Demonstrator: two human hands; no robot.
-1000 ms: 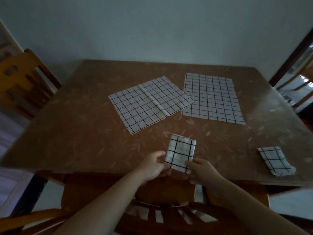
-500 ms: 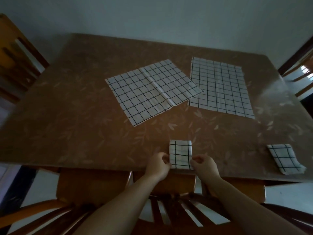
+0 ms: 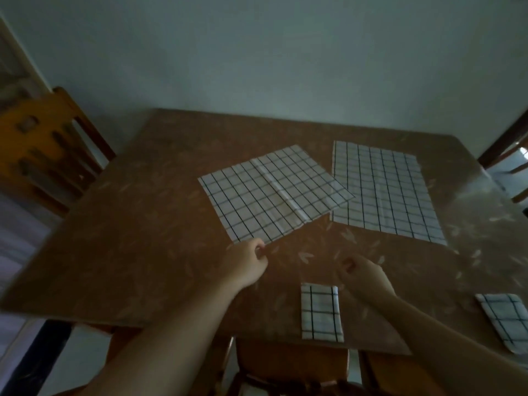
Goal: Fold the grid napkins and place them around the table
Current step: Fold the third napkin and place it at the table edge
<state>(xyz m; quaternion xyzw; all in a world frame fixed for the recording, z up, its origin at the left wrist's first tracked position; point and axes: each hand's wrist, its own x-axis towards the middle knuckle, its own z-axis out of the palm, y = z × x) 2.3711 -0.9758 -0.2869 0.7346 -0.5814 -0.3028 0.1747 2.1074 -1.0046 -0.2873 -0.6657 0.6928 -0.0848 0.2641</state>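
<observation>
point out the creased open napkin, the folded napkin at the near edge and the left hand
creased open napkin (image 3: 274, 192): head view, on the middle by its crease.
folded napkin at the near edge (image 3: 321, 312): head view, centre of its top face.
left hand (image 3: 248, 264): head view, back of the hand.

1. We count two open grid napkins on the desk (image 3: 120, 252): a creased one (image 3: 274, 192) at the centre and a flat one (image 3: 383, 192) towards 2 o'clock.
2. We count two folded napkins: one (image 3: 321, 312) at 6 o'clock, one (image 3: 505, 321) at 4 o'clock.
3. We count two hands: left (image 3: 248, 264) and right (image 3: 364, 274).
4. We see one chair (image 3: 43, 150) at 9 o'clock.
</observation>
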